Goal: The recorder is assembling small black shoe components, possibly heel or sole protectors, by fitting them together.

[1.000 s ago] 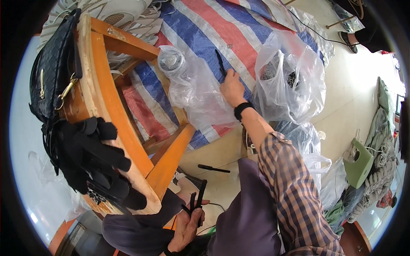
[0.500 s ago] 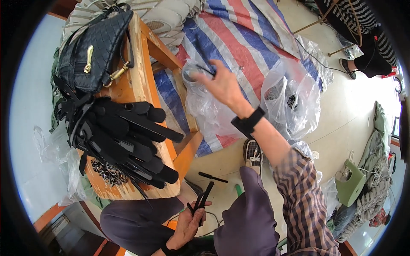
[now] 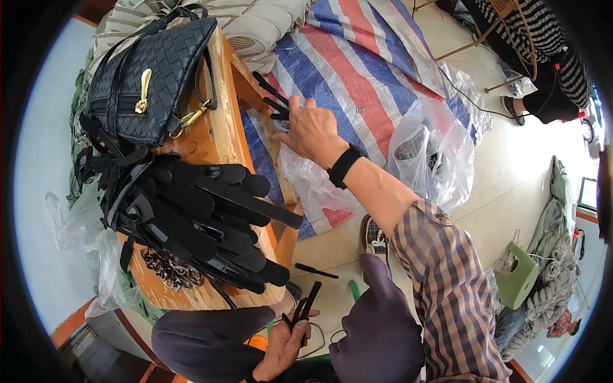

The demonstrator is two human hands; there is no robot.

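Note:
My right hand (image 3: 311, 131) is closed around several short black straps (image 3: 271, 96), whose rounded ends point up and left past the bench edge. Low in front of my lap, my left hand (image 3: 288, 345) grips more narrow black straps (image 3: 308, 305) that stick up between thumb and fingers. On the wooden bench (image 3: 227, 115) at my left lies a thick pile of black straps (image 3: 211, 210) with rounded ends. A clump of small metal hardware (image 3: 169, 268) sits at the pile's near side. Behind the pile stands a black woven handbag (image 3: 153, 83) with a gold pull.
One loose black strap (image 3: 317, 271) lies on the floor. A striped tarp (image 3: 351, 76) spreads ahead, with a clear plastic bag (image 3: 431, 153) holding dark items. At the right are a green bag-like object (image 3: 518, 277) and bundled cords. Another person's foot (image 3: 514, 108) is at the far right.
My right hand has moved left toward the bench and tilted, its black straps now showing clearly. My left hand has stayed nearly in place. The whole view has shifted slightly.

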